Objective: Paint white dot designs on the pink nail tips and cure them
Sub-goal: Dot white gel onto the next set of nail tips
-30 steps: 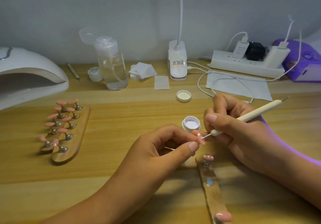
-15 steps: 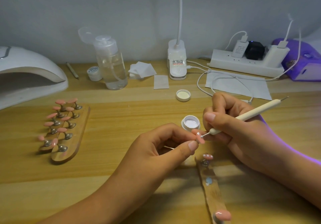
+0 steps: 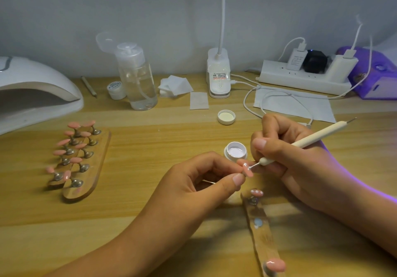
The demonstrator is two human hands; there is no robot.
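Where it sits: wooden table, grey wall
Left grip: pinches nail tip
Right grip: holds pen

Glossy pink on the nail tip pinched in the left hand, a wet shine on it. The dotting tool gripped in the right hand looked matt cream along the handle, with thin bare metal at both ends. Just beyond both hands, a small white plastic jar held smooth, shiny white gel. Under the hands, the table showed matt wood grain. Left of the left hand, wooden holder boards carried dull metal stands, and beyond them the curing lamp was smooth white plastic.
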